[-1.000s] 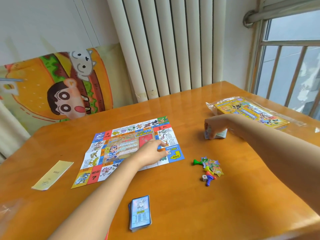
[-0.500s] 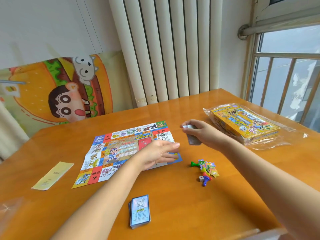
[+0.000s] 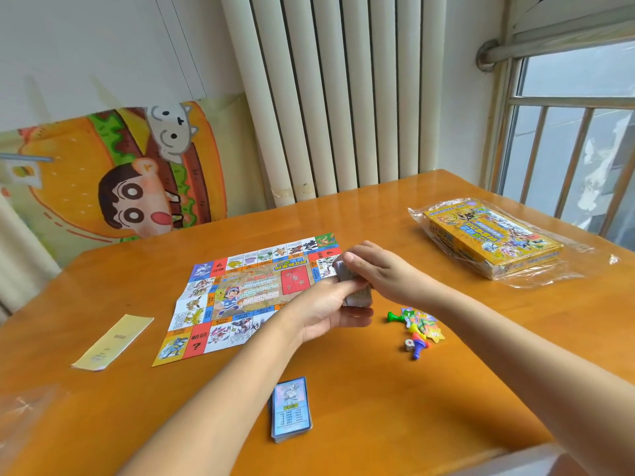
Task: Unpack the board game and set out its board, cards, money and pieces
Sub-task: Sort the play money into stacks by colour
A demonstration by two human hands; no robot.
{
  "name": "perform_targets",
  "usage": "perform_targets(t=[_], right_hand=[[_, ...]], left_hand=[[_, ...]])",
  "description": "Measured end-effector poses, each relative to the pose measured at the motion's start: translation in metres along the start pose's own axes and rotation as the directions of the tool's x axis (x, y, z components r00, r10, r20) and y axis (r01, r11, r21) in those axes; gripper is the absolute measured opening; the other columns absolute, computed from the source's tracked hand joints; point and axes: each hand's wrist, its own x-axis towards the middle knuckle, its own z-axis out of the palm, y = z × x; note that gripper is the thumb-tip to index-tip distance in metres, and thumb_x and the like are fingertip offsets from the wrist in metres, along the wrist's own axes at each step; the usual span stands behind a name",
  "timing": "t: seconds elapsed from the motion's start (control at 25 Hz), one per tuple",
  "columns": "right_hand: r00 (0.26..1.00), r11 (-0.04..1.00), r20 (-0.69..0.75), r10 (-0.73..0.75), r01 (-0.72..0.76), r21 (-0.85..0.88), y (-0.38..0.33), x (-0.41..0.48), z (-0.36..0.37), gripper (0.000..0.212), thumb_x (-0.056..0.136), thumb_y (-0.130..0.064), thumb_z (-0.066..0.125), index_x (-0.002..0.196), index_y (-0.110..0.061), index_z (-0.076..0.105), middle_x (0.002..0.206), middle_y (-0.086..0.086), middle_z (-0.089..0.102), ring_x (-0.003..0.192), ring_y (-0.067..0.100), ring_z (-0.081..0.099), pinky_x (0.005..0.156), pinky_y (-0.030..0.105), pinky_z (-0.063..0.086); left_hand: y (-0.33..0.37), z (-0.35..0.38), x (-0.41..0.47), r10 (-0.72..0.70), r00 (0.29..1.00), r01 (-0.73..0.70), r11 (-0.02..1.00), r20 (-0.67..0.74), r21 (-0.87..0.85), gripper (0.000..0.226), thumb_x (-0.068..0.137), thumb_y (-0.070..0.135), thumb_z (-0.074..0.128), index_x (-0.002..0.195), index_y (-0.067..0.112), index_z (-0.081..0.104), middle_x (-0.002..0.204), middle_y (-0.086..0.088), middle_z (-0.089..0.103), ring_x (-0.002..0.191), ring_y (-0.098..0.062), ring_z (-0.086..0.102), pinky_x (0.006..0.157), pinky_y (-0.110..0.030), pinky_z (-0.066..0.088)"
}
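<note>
i have the small stack (image 3: 355,290) up off the counter (image 3: 378,389), caught between both hands over the near right corner of the board (image 3: 240,293). it is grey-purple and seen mostly edge-on, so i cannot tell whether it is cards or paper money. my right hand (image 3: 381,274) is curled over its top, pinching the long edges. my left hand (image 3: 326,309) comes in from below, one finger laid along the side and the thumb stretched under the lower end, a loose pinch as far as i can judge.

i expect it to be light and a little springy, with slick faces that will slide and fan if squeezed at one point. the safe hold is across the long edges with something under the short end, much as it sits now.

its long axis slants from the right hand's fingertips down towards the left thumb, far end higher, faces turned sideways and hidden from me.

beyond the right wrist sits the wrapped game box (image 3: 491,242). below that wrist lie the pawns and tokens (image 3: 417,326) with a die (image 3: 409,344). near my left forearm rests the blue card deck (image 3: 291,408), long axis pointing away from me. a yellow leaflet (image 3: 113,341) lies far out past the left hand.
</note>
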Motion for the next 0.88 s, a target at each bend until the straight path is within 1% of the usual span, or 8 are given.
perform_targets(t=[0.08,0.12,0.28,0.4,0.48,0.56,0.72,0.88], right_hand=[[1.0,0.997,0.02,0.007,-0.006,-0.083,0.013,-0.009,-0.013,0.035,0.101,-0.031,0.036,0.122,-0.012,0.059,0.109,0.0,0.057,0.099,-0.003,0.053,0.086,0.016,0.039],[0.999,0.988,0.038,0.028,-0.022,-0.154,0.022,-0.016,-0.019,0.039,0.1,-0.037,0.036,0.13,-0.019,0.053,0.121,0.0,0.055,0.112,0.003,0.051,0.093,0.016,0.037],[0.949,0.886,0.229,0.219,-0.095,-0.454,0.057,-0.059,-0.018,0.069,0.082,-0.069,0.03,0.144,-0.039,0.03,0.148,0.002,0.032,0.141,0.02,0.025,0.112,0.023,0.015],[0.928,0.816,0.28,0.247,-0.044,-0.577,0.062,-0.083,0.003,0.097,0.066,-0.09,-0.002,0.147,-0.042,0.019,0.156,-0.001,0.018,0.147,0.021,0.007,0.117,0.031,0.003],[0.939,0.794,0.244,0.244,-0.049,-0.606,0.065,-0.083,0.014,0.11,0.056,-0.09,-0.019,0.147,-0.042,0.02,0.157,0.0,0.017,0.147,0.024,0.008,0.12,0.04,0.008],[0.942,0.812,0.25,0.223,-0.038,-0.583,0.062,-0.079,0.026,0.108,0.06,-0.084,-0.02,0.147,-0.038,0.024,0.158,0.003,0.017,0.147,0.024,0.009,0.12,0.04,0.01],[0.949,0.83,0.275,0.157,0.024,-0.558,0.037,-0.074,0.056,0.101,0.064,-0.071,-0.011,0.147,-0.03,0.029,0.156,0.004,0.02,0.146,0.021,0.011,0.118,0.037,0.007],[0.949,0.852,0.281,0.141,0.028,-0.523,0.028,-0.074,0.064,0.101,0.064,-0.07,-0.01,0.146,-0.027,0.033,0.155,0.006,0.023,0.145,0.021,0.013,0.118,0.04,0.006]], left_hand=[[0.0,0.001,0.001,0.002,0.999,-0.003,1.0,-0.033,-0.005,0.012,0.098,0.013,0.049,0.091,0.01,0.058,0.078,-0.005,0.062,0.065,-0.02,0.065,0.061,-0.03,0.056],[0.0,0.001,0.002,0.009,0.997,-0.012,0.999,-0.073,-0.03,0.012,0.098,0.011,0.048,0.091,0.007,0.058,0.078,-0.007,0.062,0.063,-0.019,0.065,0.06,-0.029,0.056],[0.004,-0.006,0.002,-0.015,0.975,-0.031,0.979,-0.223,-0.2,0.018,0.099,0.017,0.048,0.089,0.006,0.058,0.063,-0.006,0.053,0.043,-0.01,0.051,0.039,-0.018,0.043],[0.0,-0.011,0.005,-0.075,0.953,-0.027,0.944,-0.292,-0.33,0.026,0.098,0.03,0.049,0.097,0.005,0.056,0.06,-0.006,0.052,0.04,-0.011,0.046,0.034,-0.016,0.034],[-0.004,-0.015,0.008,-0.107,0.94,-0.029,0.921,-0.325,-0.388,0.031,0.099,0.031,0.044,0.115,0.005,0.049,0.062,-0.008,0.051,0.039,-0.012,0.044,0.033,-0.017,0.032],[-0.006,-0.015,0.008,-0.113,0.938,-0.036,0.908,-0.327,-0.418,0.033,0.101,0.027,0.034,0.123,0.006,0.046,0.061,-0.009,0.05,0.038,-0.013,0.042,0.032,-0.017,0.03],[-0.004,-0.007,0.001,-0.082,0.942,-0.064,0.908,-0.324,-0.413,0.036,0.1,0.021,0.028,0.096,0.0,0.057,0.061,-0.008,0.052,0.039,-0.012,0.044,0.034,-0.016,0.032],[-0.004,0.003,-0.002,-0.013,0.936,-0.171,0.858,-0.352,-0.485,0.029,0.1,0.012,0.033,0.095,-0.005,0.056,0.072,-0.015,0.059,0.051,-0.02,0.063,0.044,-0.021,0.051]])
